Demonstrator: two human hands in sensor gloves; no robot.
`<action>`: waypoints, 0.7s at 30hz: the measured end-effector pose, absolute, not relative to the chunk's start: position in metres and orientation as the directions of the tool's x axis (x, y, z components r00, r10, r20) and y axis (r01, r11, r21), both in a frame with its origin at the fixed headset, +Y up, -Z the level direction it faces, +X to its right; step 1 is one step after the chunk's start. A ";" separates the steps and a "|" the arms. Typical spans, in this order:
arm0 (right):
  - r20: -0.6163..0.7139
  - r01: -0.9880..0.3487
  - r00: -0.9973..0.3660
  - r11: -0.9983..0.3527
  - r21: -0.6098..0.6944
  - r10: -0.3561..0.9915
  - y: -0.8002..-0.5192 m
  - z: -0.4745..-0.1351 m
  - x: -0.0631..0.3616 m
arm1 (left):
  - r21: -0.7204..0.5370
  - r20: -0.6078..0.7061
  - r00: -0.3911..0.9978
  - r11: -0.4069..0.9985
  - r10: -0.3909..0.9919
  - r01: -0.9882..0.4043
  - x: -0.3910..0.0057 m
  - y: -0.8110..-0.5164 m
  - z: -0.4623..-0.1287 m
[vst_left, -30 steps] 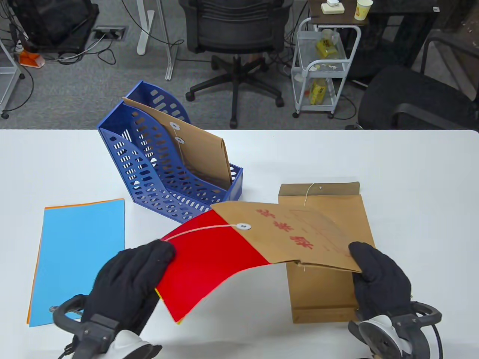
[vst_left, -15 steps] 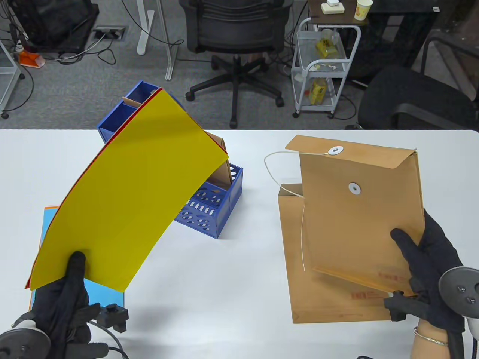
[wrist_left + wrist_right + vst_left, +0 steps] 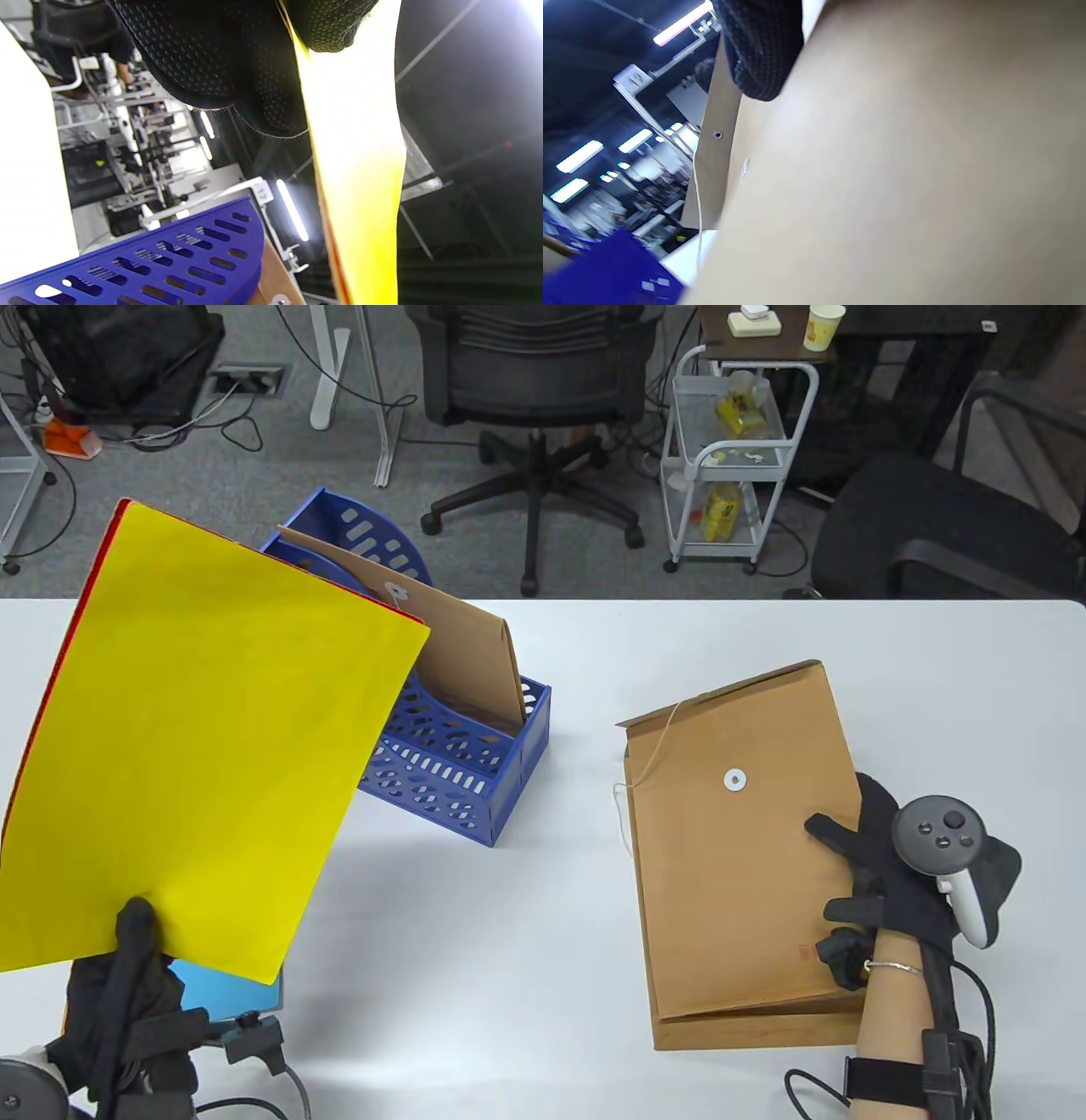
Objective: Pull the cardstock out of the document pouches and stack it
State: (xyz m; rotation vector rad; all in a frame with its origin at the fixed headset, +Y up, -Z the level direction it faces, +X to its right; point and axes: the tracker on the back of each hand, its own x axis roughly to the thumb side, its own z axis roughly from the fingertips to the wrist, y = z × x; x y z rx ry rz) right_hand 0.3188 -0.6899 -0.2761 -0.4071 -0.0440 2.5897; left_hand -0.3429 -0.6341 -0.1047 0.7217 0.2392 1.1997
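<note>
My left hand pinches the bottom edge of a yellow cardstock sheet with a red sheet behind it. It holds them raised and tilted over the blue cardstock on the table. In the left wrist view my gloved fingers clamp the yellow sheet. My right hand holds the right edge of a brown document pouch, thumb on top. That pouch lies almost flat on a second pouch. It fills the right wrist view.
A blue file rack stands in the middle of the table with another brown pouch in it, just behind the raised cardstock. The pouch's string trails off its left side. Office chairs and a cart stand beyond the far edge.
My left hand pulled the red and yellow sheets out of the pouch and swung them up and left. My right hand turned the emptied pouch and lowered it onto the other pouch.
</note>
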 end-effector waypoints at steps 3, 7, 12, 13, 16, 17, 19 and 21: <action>-0.338 -0.406 -0.854 -0.913 -0.042 0.395 -0.712 -0.281 0.318 | 0.638 0.170 0.363 0.178 0.916 -0.749 -0.344 -0.639 -0.104; -0.365 -0.329 -0.884 -0.943 0.044 0.291 -0.738 -0.283 0.314 | 0.643 0.157 0.324 0.152 0.933 -0.750 -0.344 -0.646 -0.105; -0.363 -0.140 -0.927 -0.984 0.106 0.093 -0.753 -0.283 0.305 | 0.662 0.130 0.270 0.120 0.954 -0.740 -0.350 -0.654 -0.105; -0.358 -0.119 -0.931 -0.986 0.114 0.071 -0.751 -0.282 0.303 | 0.668 0.120 0.260 0.116 0.958 -0.735 -0.352 -0.655 -0.105; -0.336 -0.094 -0.940 -0.993 0.078 0.063 -0.738 -0.275 0.300 | 0.686 0.093 0.232 0.106 0.968 -0.720 -0.358 -0.658 -0.107; -0.313 -0.118 -0.944 -0.993 0.031 0.102 -0.730 -0.270 0.300 | 0.697 0.077 0.214 0.101 0.974 -0.710 -0.362 -0.660 -0.108; -0.276 -0.158 -0.948 -0.987 -0.033 0.161 -0.717 -0.261 0.299 | 0.713 0.050 0.191 0.098 0.980 -0.694 -0.366 -0.665 -0.110; -0.229 -0.185 -0.953 -0.980 -0.078 0.198 -0.706 -0.251 0.299 | 0.728 0.015 0.174 0.108 0.985 -0.677 -0.371 -0.670 -0.112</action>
